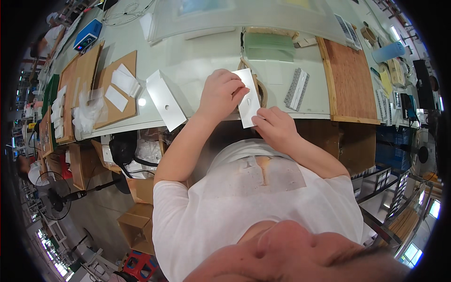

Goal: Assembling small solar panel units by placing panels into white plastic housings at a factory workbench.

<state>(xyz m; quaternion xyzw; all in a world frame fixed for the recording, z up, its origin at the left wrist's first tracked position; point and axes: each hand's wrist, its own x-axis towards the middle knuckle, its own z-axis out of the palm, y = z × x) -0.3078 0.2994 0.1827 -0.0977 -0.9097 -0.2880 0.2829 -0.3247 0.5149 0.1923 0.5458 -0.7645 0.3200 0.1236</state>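
A flat white rectangular panel with a small slot is held at the table's front edge, slightly tilted. My right hand grips its lower right edge between thumb and fingers. Over the panel's upper part, my left hand is closed, with thumb and fingertips pinched together on its face. Whatever lies in that pinch is too small or hidden. A second white panel with a small hole lies to the left of my left forearm. Behind the held panel, a tan ring-like piece is partly covered.
Right of my hands lies a grey patterned strip, beside a wooden board. A green block stands behind. Cardboard with white pieces lies left, near a blue box. A translucent sheet overhangs the far side.
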